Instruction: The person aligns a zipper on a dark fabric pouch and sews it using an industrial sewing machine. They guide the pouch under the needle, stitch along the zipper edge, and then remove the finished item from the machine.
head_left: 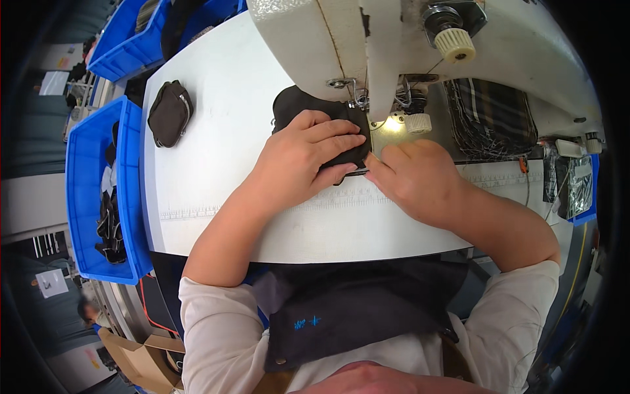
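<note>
A dark brown fabric pouch (295, 105) lies on the white table under the head of a sewing machine (308, 39). My left hand (298, 154) rests on top of it, fingers stretched out and pressing down. The fingertips of my right hand (417, 174) pinch the pouch's near right edge, close to the lit needle area. The thumb and curled fingers hide part of that edge. Whether the needle is in the fabric cannot be made out.
Another dark pouch with a zipper (170, 113) lies at the table's left. A blue bin (75, 190) with dark pieces stands beside the table, and another blue bin (125, 56) is behind. Stacked striped fabric (495, 118) sits right of the needle.
</note>
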Demonstrator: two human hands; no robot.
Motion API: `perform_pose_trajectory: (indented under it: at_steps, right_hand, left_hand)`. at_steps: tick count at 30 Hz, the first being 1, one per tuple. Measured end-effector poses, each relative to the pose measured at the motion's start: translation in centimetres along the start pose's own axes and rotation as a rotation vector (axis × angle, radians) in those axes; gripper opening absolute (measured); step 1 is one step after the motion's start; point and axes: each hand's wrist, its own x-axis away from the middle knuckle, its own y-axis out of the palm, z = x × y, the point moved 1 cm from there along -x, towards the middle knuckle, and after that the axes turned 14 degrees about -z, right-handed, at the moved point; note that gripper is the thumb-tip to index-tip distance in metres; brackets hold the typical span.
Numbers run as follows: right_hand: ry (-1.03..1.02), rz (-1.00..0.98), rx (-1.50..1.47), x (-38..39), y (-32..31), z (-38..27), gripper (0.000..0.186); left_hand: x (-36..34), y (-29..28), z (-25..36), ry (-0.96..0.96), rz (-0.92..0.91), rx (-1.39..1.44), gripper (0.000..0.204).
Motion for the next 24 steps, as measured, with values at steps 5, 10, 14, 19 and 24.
perform_pose_trajectory:
  at_steps: [5,10,14,19,24]
  right_hand:
    - [0.0,-0.039,-0.022,0.0,-0.1,0.0,0.009]
    - [0.013,-0.047,-0.042,-0.3,-0.3,-0.1,0.012]
    - [0.042,-0.051,-0.053,-0.5,-0.5,0.0,0.022]
    - [0.097,-0.055,-0.09,-0.8,-0.5,0.3,0.033]
    - [0.088,0.001,-0.075,-0.7,-0.3,0.5,0.03]
  left_hand:
    - [0.1,0.0,0.4,-0.059,-0.069,0.063,0.041]
    - [0.0,-0.2,0.2,-0.049,-0.059,0.075,0.039]
    - [-0.3,-0.1,-0.1,-0.063,-0.018,0.017,0.038]
    - [-0.8,0.0,-0.6,-0.098,-0.011,0.014,0.038]
    - [-0.5,-0.9,-1.7,-0.009,-0.04,0.195,0.038]
